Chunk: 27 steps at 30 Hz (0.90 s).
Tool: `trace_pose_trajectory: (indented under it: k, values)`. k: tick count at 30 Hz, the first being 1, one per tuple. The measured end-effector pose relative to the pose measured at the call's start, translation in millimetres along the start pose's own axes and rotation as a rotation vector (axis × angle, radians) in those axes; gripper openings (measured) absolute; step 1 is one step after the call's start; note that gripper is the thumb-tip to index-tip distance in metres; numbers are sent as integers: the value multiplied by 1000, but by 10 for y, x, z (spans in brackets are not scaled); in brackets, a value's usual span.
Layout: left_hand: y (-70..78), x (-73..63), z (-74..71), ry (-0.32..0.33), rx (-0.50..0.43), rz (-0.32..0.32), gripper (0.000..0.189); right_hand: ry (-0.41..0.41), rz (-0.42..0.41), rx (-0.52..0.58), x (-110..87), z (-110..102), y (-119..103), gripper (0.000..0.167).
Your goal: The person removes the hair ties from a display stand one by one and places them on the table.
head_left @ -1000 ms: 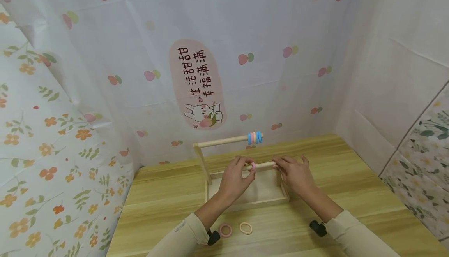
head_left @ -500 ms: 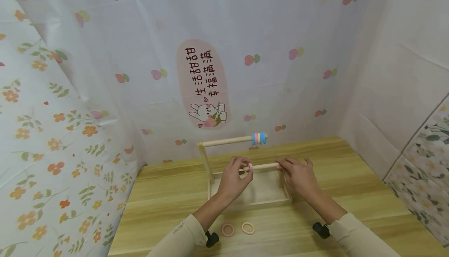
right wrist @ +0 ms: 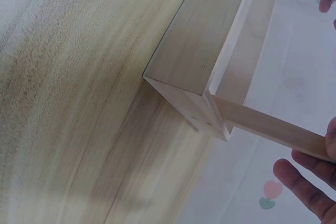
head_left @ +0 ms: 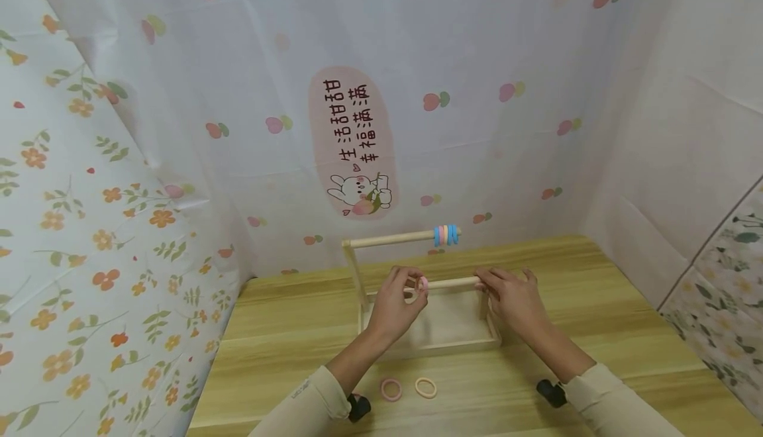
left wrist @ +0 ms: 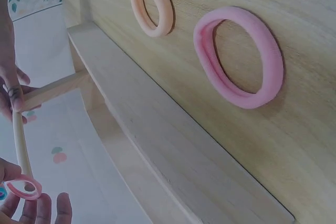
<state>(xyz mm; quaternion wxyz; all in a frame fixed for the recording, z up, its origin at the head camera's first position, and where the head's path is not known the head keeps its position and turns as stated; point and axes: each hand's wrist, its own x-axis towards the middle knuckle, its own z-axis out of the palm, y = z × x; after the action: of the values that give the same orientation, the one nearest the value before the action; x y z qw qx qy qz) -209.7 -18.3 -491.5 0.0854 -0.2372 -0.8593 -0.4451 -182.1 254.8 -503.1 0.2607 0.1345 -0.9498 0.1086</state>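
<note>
My left hand (head_left: 395, 308) pinches a pink hair tie (head_left: 423, 283) at the free left end of the front rod (head_left: 456, 283) of a wooden stand. In the left wrist view the rod's tip shows within the loop of that pink hair tie (left wrist: 32, 188). My right hand (head_left: 514, 298) grips the front rod's right end, where it meets the upright post (right wrist: 273, 129). Several blue, pink and cream hair ties (head_left: 446, 235) hang bunched near the right end of the back rod (head_left: 390, 239).
On the table (head_left: 286, 357) in front of the stand's tray base (head_left: 441, 344) lie a pink hair tie (head_left: 391, 390) and a cream one (head_left: 426, 388). A patterned curtain (head_left: 477, 145) rises behind the table, another at the left.
My left hand has drawn the pink hair tie leftward along the front rod to its free end. The right hand keeps its grip. The head view has shifted slightly.
</note>
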Motion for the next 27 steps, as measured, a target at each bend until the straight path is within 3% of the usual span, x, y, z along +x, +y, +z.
trace_pose_trajectory:
  k: [20,27]
  values:
    - [-78,-123,-121,37,-12,-17,36,-24,-1,0,-2,-12,-1,32]
    - [-109,-170,-177,49,-23,-8,18,-5,-16,-9,1,-6,4,31]
